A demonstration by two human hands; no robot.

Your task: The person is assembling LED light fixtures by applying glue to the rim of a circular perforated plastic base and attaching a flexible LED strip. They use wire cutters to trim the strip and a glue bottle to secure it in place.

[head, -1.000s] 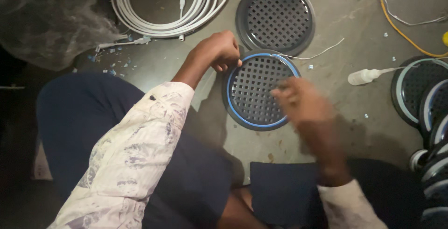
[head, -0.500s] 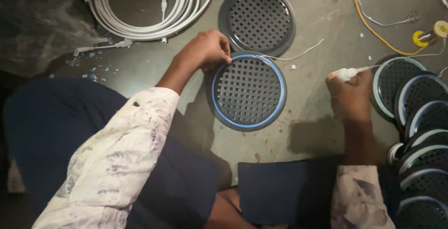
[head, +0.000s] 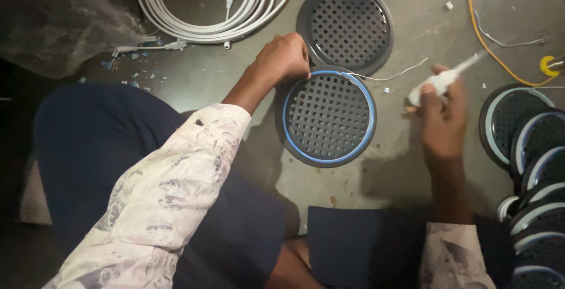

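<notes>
On the grey floor in front of the seated person lies a round perforated grille with a blue rim, just below a second, plain dark grille whose edge it nearly touches; the left hand rests curled at its upper-left rim, fingertips pressing the blue ring. The right hand is closed around a small white tube with a long nozzle, held off to the right, near a stack of finished blue-rimmed grilles. The grille looks like light, stiff moulded plastic (the blue ring probably softer and apt to pop loose), so it seems best gripped by the solid outer rim, not the thin lattice.
</notes>
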